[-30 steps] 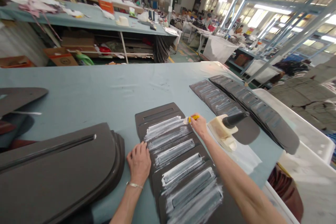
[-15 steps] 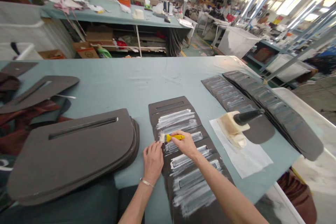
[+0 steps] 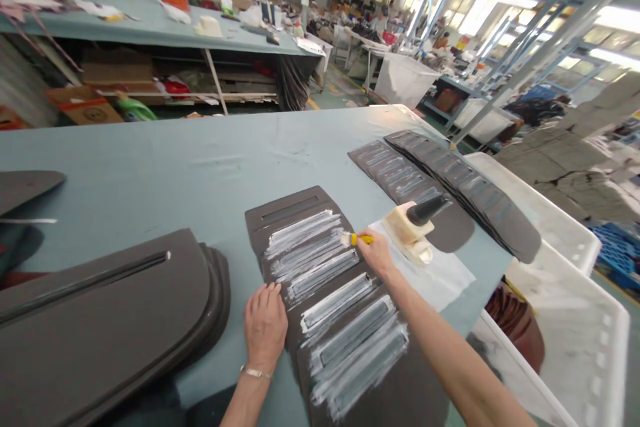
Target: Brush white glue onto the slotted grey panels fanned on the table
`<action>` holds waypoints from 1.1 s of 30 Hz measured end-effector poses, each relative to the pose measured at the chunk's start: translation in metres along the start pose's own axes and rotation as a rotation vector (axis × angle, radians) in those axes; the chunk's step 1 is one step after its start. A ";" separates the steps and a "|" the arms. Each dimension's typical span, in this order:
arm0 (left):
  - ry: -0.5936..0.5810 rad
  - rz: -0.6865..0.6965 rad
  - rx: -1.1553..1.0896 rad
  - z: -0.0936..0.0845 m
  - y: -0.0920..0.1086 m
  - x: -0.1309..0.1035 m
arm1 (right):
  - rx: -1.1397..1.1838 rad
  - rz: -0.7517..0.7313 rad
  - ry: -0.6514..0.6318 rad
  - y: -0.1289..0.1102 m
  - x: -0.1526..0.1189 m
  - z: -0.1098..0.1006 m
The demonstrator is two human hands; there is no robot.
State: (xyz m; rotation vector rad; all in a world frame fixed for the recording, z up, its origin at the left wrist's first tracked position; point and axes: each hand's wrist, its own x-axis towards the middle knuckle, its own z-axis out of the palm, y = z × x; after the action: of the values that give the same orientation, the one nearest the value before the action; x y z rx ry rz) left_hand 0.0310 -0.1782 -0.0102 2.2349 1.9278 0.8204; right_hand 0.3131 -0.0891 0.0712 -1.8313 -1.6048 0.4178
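Observation:
My right hand point(image 3: 376, 252) grips a small paintbrush point(image 3: 363, 239) by its yellow handle. The whitened bristles touch the right side of a row of overlapping dark grey panels point(image 3: 405, 383). White, glue-like streaks cover the panels around their narrow slots. My left hand point(image 3: 267, 317) lies with its fingertips on the row's left edge, holding nothing. Just right of the brush, a cream container point(image 3: 407, 225) with a black cone-shaped part point(image 3: 427, 209) stands on a white sheet point(image 3: 453, 277).
A stack of larger dark slotted panels point(image 3: 115, 320) lies at the left. More streaked panels point(image 3: 465, 187) overlap at the table's right side. White plastic bins point(image 3: 600, 340) stand beyond the right edge. Another table point(image 3: 165, 37) is across the back.
The brush in my right hand has swept from the row's left edge to its right side. My left hand has slid slightly nearer along the edge. The view has turned right.

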 end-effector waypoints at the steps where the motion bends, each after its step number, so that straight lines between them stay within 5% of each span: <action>1: 0.003 -0.003 0.001 0.001 0.000 0.000 | -0.037 0.020 0.033 0.008 0.008 -0.008; 5: 0.000 -0.013 -0.006 0.002 0.002 -0.001 | -0.015 -0.033 0.073 -0.011 0.004 -0.003; 9: -0.010 -0.015 -0.016 0.003 0.003 -0.003 | 0.163 -0.128 -0.121 -0.040 -0.023 0.021; 11: -0.021 -0.015 -0.005 0.003 0.003 -0.003 | 0.183 -0.070 -0.154 -0.031 -0.024 0.017; 15: -0.034 -0.035 0.026 0.001 0.006 0.000 | 0.037 0.075 0.039 0.000 -0.002 -0.008; 17: -0.031 -0.090 0.038 -0.002 0.010 0.005 | 0.010 0.043 0.085 -0.005 0.005 -0.009; 20: 0.000 -0.173 0.063 -0.005 0.015 0.014 | 0.150 -0.059 0.009 -0.046 -0.008 0.021; 24: -0.017 -0.134 0.086 -0.006 0.016 0.020 | 0.339 -0.205 -0.252 -0.096 -0.035 0.075; 27: -0.043 -0.118 0.096 -0.006 0.014 0.019 | 0.330 -0.176 -0.273 -0.078 -0.026 0.079; 33: -0.036 -0.127 0.080 -0.004 0.013 0.018 | -0.020 0.055 0.074 -0.002 0.035 0.011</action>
State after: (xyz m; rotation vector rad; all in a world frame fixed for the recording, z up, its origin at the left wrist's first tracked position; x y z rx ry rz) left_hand 0.0415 -0.1655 0.0045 2.1266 2.0958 0.6944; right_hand 0.3112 -0.0528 0.0704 -1.8872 -1.5170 0.3554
